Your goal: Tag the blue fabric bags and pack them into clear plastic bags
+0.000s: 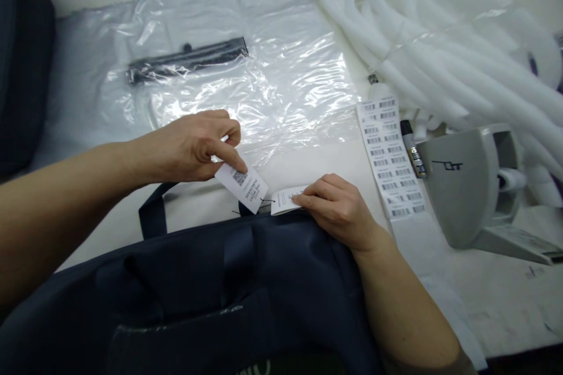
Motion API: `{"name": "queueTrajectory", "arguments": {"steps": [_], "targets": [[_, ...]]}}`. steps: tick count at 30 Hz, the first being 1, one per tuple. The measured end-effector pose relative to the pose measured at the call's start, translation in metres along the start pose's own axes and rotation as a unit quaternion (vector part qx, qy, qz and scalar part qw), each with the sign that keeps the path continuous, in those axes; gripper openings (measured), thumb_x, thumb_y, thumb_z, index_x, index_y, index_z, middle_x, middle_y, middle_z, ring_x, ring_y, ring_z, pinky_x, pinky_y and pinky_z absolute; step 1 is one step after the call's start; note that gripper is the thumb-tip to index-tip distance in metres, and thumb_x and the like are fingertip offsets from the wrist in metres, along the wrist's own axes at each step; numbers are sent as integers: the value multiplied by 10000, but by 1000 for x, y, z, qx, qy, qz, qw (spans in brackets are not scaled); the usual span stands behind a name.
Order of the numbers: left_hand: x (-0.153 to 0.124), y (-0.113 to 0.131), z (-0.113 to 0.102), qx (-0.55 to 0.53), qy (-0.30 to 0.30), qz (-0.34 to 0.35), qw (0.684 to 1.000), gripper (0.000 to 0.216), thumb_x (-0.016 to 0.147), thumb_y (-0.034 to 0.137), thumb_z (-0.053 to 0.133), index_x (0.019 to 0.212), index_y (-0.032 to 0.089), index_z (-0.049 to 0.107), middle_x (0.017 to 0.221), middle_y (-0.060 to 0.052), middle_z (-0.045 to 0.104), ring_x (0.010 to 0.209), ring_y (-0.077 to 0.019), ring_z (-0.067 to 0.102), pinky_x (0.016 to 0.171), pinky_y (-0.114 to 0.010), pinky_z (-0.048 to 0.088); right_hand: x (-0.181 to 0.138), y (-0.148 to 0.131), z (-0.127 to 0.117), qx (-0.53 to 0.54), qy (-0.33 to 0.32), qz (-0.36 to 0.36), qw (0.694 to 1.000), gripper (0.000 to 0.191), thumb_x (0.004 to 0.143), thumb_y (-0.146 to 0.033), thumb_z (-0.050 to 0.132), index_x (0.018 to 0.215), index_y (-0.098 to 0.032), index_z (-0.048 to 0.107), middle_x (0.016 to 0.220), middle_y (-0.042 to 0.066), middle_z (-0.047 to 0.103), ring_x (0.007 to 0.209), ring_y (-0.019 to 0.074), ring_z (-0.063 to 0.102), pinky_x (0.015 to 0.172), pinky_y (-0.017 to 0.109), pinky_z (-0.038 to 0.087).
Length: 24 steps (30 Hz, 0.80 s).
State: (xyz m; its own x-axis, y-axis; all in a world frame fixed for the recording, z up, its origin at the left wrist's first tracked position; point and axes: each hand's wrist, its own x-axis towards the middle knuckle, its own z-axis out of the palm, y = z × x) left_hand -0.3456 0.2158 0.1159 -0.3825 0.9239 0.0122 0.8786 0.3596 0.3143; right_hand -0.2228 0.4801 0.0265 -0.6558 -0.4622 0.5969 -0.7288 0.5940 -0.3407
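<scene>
A dark navy bag (189,281) lies across the front of the table, its strap (152,214) looping out behind it. My left hand (197,143) pinches a white hang tag (246,188) printed with a QR code and text. Just right of that, my right hand (336,205) grips a second white tag (282,201) by its edge, close above the bag's top. A thin dark string (266,201) runs between the two tags. The far ends of both tags are partly covered by my fingers.
Clear plastic bags (281,58) spread behind my hands, with a dark wrapped strip (189,60) on them. To the right are a barcode label sheet (389,158), a marker (413,149), a grey tape dispenser (461,187) and white foam tubes (440,53). Another dark bag (24,64) stands left.
</scene>
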Motion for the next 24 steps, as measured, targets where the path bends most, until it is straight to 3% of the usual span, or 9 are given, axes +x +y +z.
{"name": "queueTrajectory", "arguments": {"steps": [4,8,11,13,15,17,19,21,24], "targets": [[-4,7,-4,-59,-73,-73,993,323,850,263,452,993,296,739,652,-20,639,548,-139,521,565,-235,385,0,0,0,0,3,-1,1000,177,865,-73,547,886,-175,689,749,27,665,691,136,515,632,281,431],[-8,15,-10,-125,-145,-147,970,353,901,356,429,1106,232,689,741,-5,688,509,-120,523,512,-204,376,0,0,0,-3,3,-5,1000,180,862,-69,545,889,-172,690,754,30,667,692,137,514,632,279,431],[-9,17,-11,-140,-167,-192,957,359,926,400,430,1109,210,673,830,3,699,575,-107,560,524,-177,381,0,1,0,-6,2,-6,1000,189,867,-71,537,889,-176,692,752,28,665,692,134,516,634,275,432],[-10,14,-9,-116,-151,-207,960,363,895,436,513,1154,212,635,840,8,706,591,-113,579,537,-178,395,0,1,0,-5,0,-4,1000,189,867,-71,538,890,-177,693,753,28,665,693,135,517,632,274,431],[-11,10,-7,-93,-116,-186,971,454,866,415,576,1277,227,531,848,13,717,609,-125,606,564,-194,427,0,1,-1,-2,-1,-2,1000,188,863,-67,544,895,-173,695,754,29,664,695,136,517,630,274,431],[-12,7,-6,-75,-72,-114,988,385,877,306,557,1257,253,541,892,11,722,718,-141,645,661,-225,473,0,1,-1,1,0,-2,1000,185,859,-64,549,899,-168,695,755,31,663,695,137,516,630,276,431],[-12,5,-7,-57,-31,-13,998,249,873,177,497,1022,277,670,949,15,716,911,-161,639,823,-276,476,0,1,-1,3,1,-3,1000,181,861,-66,548,900,-165,694,759,32,663,697,137,515,634,277,432],[-10,5,-8,-33,16,58,998,290,841,108,480,780,279,706,1054,15,691,1067,-188,577,936,-326,434,0,1,-1,1,1,-5,1000,181,869,-73,542,900,-169,693,762,31,663,697,135,512,634,277,429],[-1,5,-3,-15,56,60,997,319,817,88,481,719,279,717,1262,11,592,1125,-211,529,933,-350,436,0,1,-1,-6,-1,-5,1000,186,880,-84,533,900,-181,691,761,26,665,696,131,507,633,276,424]]}}
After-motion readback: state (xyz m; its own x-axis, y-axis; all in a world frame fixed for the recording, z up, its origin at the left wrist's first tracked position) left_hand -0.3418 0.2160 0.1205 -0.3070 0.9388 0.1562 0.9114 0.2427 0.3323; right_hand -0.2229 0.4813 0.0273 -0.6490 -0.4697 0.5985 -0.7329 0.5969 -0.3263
